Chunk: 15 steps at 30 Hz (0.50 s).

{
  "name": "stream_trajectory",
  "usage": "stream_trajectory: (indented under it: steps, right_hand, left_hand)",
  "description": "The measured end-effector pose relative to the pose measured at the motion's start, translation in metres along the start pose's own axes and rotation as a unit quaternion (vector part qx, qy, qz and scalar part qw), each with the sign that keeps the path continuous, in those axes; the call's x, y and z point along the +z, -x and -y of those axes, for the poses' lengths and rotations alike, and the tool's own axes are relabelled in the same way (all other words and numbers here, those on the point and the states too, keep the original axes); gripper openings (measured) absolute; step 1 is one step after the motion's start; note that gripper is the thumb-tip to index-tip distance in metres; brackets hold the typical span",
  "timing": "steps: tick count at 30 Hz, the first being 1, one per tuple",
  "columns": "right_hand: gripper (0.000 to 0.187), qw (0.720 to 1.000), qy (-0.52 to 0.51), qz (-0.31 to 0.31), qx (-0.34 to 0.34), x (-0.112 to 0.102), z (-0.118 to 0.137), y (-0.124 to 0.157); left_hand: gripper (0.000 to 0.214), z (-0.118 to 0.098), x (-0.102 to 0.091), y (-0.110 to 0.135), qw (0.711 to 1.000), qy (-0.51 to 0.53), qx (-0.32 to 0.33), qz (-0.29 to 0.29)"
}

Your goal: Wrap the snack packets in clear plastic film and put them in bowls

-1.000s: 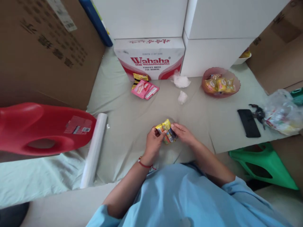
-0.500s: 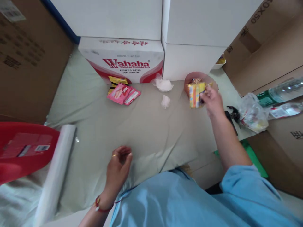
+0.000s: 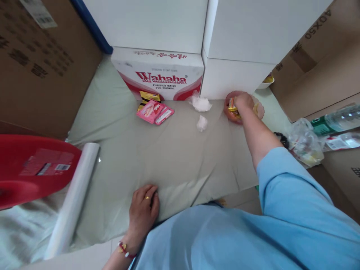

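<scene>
At the far right of the surface, my right hand (image 3: 243,100) reaches into a pink bowl (image 3: 228,115) with its fingers mostly hidden. It is closed on a yellow snack packet (image 3: 232,105), whose end shows at the left side of the hand inside the bowl. My left hand (image 3: 143,206) lies on the cloth near the front edge, palm down and loosely bent, thumb apart, holding nothing. Two pink wafer packets (image 3: 154,111) lie overlapping in front of the Wahaba box, partly on a yellow and black packet (image 3: 150,96). Two crumpled clear plastic pieces (image 3: 201,104) sit left of the bowl.
A white and red water carton (image 3: 160,77) and stacked white boxes (image 3: 242,75) stand along the back. At left are a red plastic object (image 3: 33,168) and a white roll (image 3: 73,198). Bottles (image 3: 334,122) and a plastic bag (image 3: 305,144) lie at right, beside cardboard boxes (image 3: 317,56).
My right hand has moved the yellow packet from above the bowl's front down into the bowl. My left hand has turned palm down onto the cloth. The view has shifted slightly.
</scene>
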State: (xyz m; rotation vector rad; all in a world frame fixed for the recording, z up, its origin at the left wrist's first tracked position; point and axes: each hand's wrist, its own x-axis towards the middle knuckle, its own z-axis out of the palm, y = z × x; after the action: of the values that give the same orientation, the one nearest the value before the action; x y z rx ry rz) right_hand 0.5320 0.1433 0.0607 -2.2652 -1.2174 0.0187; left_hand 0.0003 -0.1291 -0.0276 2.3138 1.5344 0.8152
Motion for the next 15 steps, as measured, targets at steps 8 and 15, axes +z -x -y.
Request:
stream_trajectory:
  steps: [8, 15]
  right_hand:
    - [0.039, 0.987, 0.154, 0.004, 0.042, -0.008, 0.003, 0.019]
    - [0.034, 0.979, 0.105, -0.058, -0.162, -0.019, 0.039, 0.040]
  left_hand:
    - [0.020, -0.004, 0.002, 0.002, 1.000, 0.005, 0.007, -0.009]
    - [0.019, -0.006, 0.000, -0.002, 0.999, 0.013, 0.034, -0.030]
